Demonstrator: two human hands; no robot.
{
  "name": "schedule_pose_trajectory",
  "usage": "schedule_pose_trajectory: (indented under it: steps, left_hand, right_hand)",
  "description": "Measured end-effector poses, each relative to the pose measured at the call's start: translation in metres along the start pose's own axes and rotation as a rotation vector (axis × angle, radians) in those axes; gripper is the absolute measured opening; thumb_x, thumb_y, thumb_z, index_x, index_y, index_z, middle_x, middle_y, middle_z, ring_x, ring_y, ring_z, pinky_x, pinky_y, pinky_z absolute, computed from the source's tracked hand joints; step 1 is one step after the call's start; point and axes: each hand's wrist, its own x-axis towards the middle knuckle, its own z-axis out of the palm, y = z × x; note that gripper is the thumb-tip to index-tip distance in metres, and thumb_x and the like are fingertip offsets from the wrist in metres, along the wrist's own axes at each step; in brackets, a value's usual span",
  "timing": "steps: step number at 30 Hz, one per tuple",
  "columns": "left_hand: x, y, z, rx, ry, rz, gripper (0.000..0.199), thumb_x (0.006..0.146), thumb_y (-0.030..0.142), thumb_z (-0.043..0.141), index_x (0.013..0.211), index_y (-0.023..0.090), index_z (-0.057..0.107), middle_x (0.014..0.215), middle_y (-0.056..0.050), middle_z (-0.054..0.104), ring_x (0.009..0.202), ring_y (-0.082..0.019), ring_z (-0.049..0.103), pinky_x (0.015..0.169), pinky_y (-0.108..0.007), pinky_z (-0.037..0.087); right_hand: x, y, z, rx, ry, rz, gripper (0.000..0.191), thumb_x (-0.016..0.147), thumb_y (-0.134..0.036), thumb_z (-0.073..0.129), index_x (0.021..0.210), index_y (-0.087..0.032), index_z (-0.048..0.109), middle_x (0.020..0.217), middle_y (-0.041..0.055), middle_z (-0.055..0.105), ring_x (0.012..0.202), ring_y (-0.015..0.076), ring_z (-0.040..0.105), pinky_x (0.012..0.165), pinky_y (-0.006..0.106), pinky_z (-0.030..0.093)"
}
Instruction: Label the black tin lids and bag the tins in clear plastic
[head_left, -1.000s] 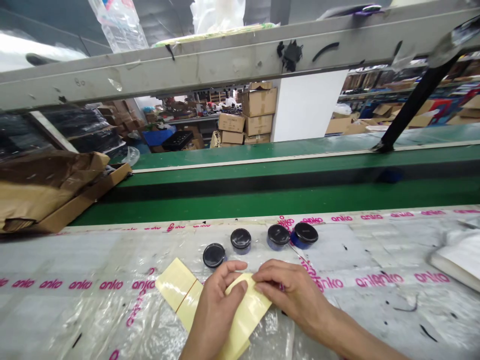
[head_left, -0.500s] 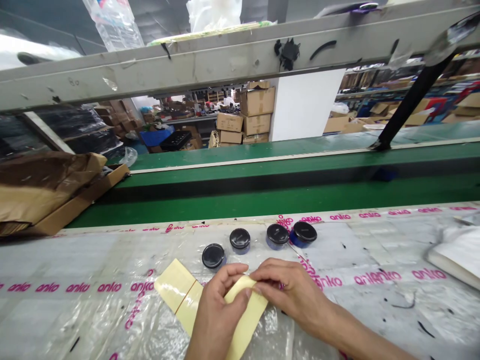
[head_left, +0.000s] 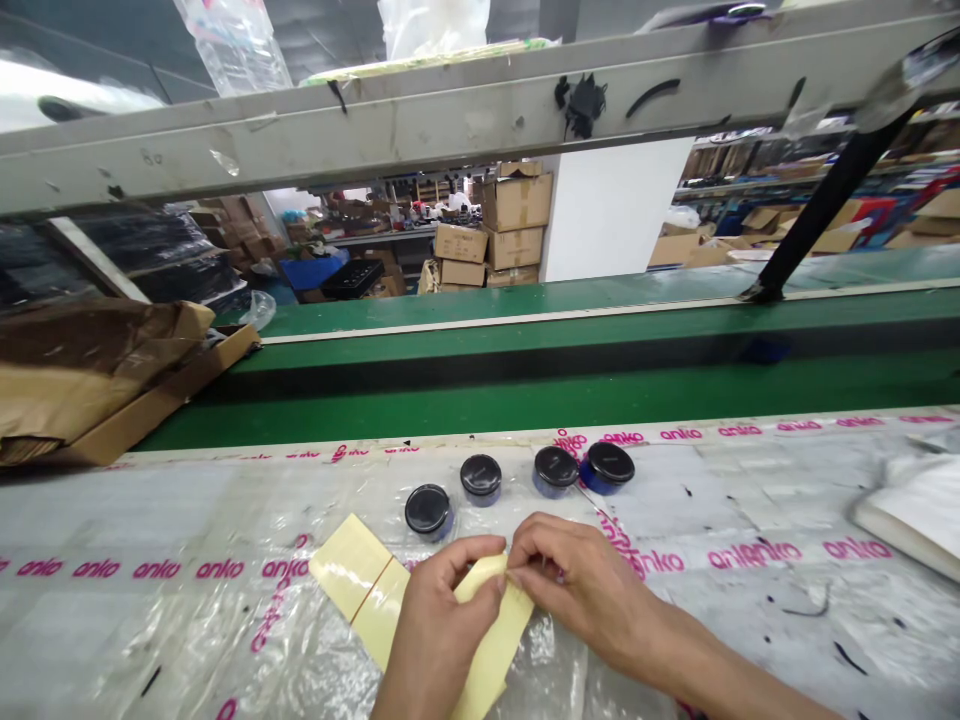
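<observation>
A stack of yellow paper sheets is gripped in my left hand, with the thumb lying on its face. My right hand is closed in a pinch at the top right corner of the same sheets; its fingertips hide whatever lies between them. Left of my left hand, a yellow paper strip with a thin brown band across it rests on the plastic-covered table. Beyond my hands stand several round tins: a black-lidded tin, a second tin, a third tin and a bluer tin.
Clear plastic printed with pink lettering covers the table. Behind it runs a green conveyor belt under a grey metal beam. An open cardboard box is at left, a white bag at right.
My right fingertips have drawn in closer to the corner of the yellow sheets, and the sheets have tilted slightly. The tins and the banded strip have stayed put.
</observation>
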Motion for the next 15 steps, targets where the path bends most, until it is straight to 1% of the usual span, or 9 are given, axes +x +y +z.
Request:
schedule_pose_trajectory:
  steps: [5, 9, 12, 15]
  left_hand:
    - [0.0, -0.003, 0.004, 0.049, 0.017, 0.036, 0.028, 0.078, 0.03, 0.065, 0.103, 0.021, 0.074, 0.11, -0.005, 0.076, 0.106, -0.025, 0.069, 0.097, -0.033, 0.052]
    - [-0.004, 0.001, 0.006, 0.092, 0.008, 0.103, 0.026, 0.082, 0.025, 0.059, 0.104, 0.022, 0.073, 0.111, -0.004, 0.075, 0.105, -0.023, 0.068, 0.094, -0.03, 0.05]
    - [-0.005, 0.005, 0.008, 0.177, -0.027, 0.13, 0.026, 0.082, 0.019, 0.056, 0.101, 0.024, 0.074, 0.105, -0.001, 0.075, 0.101, -0.022, 0.069, 0.091, -0.028, 0.049]
    - [-0.005, 0.008, 0.01, 0.264, 0.009, 0.15, 0.029, 0.081, 0.016, 0.055, 0.099, 0.026, 0.074, 0.101, 0.0, 0.075, 0.098, -0.022, 0.068, 0.088, -0.029, 0.048]
  right_hand:
    - [-0.001, -0.004, -0.002, 0.012, -0.056, 0.027, 0.017, 0.088, -0.006, 0.058, 0.086, -0.022, 0.063, 0.086, -0.0037, 0.063, 0.075, 0.0125, 0.058, 0.066, 0.023, 0.04]
    - [-0.001, -0.007, -0.002, -0.042, -0.074, 0.053, 0.018, 0.086, -0.005, 0.054, 0.085, -0.021, 0.061, 0.084, -0.0031, 0.062, 0.074, 0.0134, 0.057, 0.066, 0.024, 0.039]
    - [-0.001, -0.007, -0.001, -0.064, -0.083, 0.074, 0.018, 0.083, -0.004, 0.054, 0.084, -0.021, 0.06, 0.083, -0.0033, 0.062, 0.073, 0.0135, 0.058, 0.065, 0.024, 0.039]
    - [-0.002, -0.006, 0.001, -0.055, -0.082, 0.114, 0.018, 0.083, -0.006, 0.053, 0.083, -0.021, 0.061, 0.082, -0.0029, 0.064, 0.071, 0.0139, 0.059, 0.062, 0.024, 0.039]
